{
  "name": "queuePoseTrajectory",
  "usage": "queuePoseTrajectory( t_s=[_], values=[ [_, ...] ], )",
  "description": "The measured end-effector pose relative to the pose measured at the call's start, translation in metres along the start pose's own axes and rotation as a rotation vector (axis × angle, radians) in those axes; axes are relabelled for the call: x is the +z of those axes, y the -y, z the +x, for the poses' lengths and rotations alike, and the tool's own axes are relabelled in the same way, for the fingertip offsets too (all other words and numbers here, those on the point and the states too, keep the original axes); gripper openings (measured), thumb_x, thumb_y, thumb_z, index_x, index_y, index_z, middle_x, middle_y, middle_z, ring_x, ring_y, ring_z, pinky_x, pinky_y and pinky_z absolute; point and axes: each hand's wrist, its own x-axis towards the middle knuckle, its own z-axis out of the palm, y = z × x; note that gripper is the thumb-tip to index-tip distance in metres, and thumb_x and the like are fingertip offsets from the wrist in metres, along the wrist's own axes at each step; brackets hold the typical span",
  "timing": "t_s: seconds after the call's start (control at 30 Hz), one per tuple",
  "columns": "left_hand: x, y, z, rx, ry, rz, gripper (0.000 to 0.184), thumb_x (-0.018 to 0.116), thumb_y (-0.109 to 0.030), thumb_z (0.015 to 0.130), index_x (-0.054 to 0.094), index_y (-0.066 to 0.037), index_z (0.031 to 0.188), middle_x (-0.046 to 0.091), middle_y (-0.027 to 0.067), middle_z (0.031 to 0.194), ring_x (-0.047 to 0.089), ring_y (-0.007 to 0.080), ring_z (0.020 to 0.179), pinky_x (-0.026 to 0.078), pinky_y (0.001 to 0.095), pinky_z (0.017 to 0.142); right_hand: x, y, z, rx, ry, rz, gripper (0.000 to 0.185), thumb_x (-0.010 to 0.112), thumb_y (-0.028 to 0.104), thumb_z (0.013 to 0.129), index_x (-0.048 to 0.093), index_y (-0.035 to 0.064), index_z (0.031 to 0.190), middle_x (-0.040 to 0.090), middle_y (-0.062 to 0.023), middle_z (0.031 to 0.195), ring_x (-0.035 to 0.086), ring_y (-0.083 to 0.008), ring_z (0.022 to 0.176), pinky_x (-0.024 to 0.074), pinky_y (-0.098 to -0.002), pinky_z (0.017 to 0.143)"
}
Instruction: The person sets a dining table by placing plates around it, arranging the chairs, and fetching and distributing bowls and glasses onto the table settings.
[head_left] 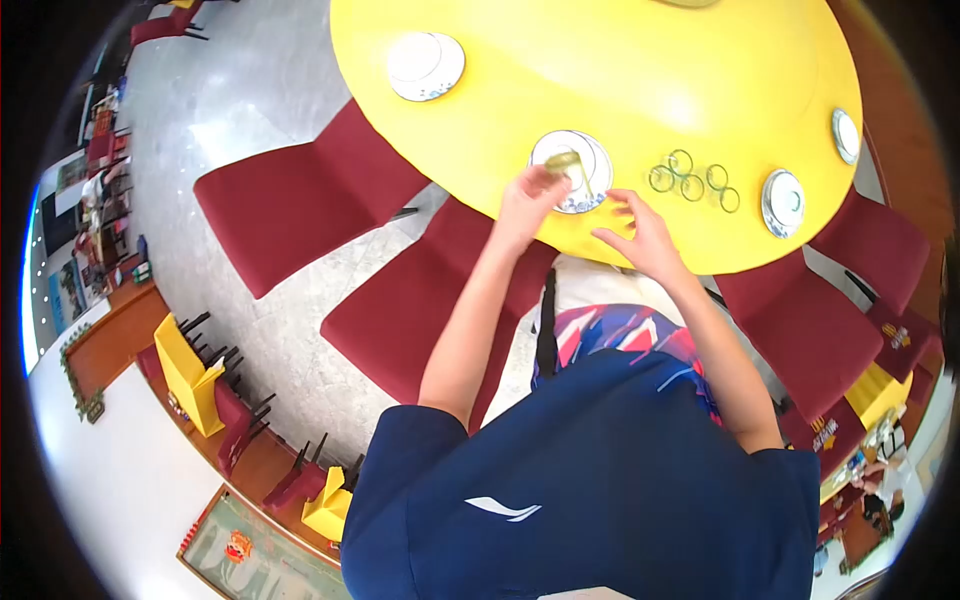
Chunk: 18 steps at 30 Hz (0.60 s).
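Observation:
My left hand (535,205) is closed around what looks like a clear drinking glass (563,162) with a greenish tint; it is tilted and partly blurred. The glass is held over a white plate set (600,160) with a blue pattern on its rim, at the near edge of the yellow table (500,60). To the right of that plate is my right hand (642,232), its fingers spread with nothing between them. Several clear glasses (690,185) stand in a group on the table, beyond and to the right of my right hand.
More plate sets lie along the table edge: one at the left (427,67), one at the right (783,203) and another farther right (846,136). Dark red chairs stand close around, such as the left one (310,190) and the right one (800,330).

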Motion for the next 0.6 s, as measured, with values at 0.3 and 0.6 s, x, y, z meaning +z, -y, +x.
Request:
queuePoseTrajectory(
  t_s=[0.3, 0.6],
  values=[
    [-0.150, -0.103, 0.145, 0.364, -0.283, 0.295, 0.034, 0.071, -0.015, 0.087, 0.059, 0.006, 0.110, 0.066, 0.0102, 0.100, 0.062, 0.0151, 0.086, 0.049, 0.0276, 0.076, -0.055, -0.048, 0.038, -0.329, -0.092, -1.525, 0.047, 0.067, 0.018, 0.079, 0.055, 0.0069, 0.123, 0.051, -0.0157, 0.130, 0.046, -0.0299, 0.125, 0.0361, -0.0474, 0.101],
    [-0.234, -0.082, 0.246, 0.323, -0.601, 0.968, 0.069, 0.086, -0.030, 0.066, 0.053, 0.006, 0.115, 0.066, 0.0199, 0.105, 0.067, 0.0271, 0.095, 0.052, 0.0356, 0.086, -0.069, -0.063, 0.055, -0.386, -0.035, -1.676, 0.030, 0.060, 0.017, 0.083, 0.059, 0.0087, 0.112, 0.053, -0.0138, 0.125, 0.043, -0.0294, 0.127, 0.0329, -0.0512, 0.104]
  ],
)
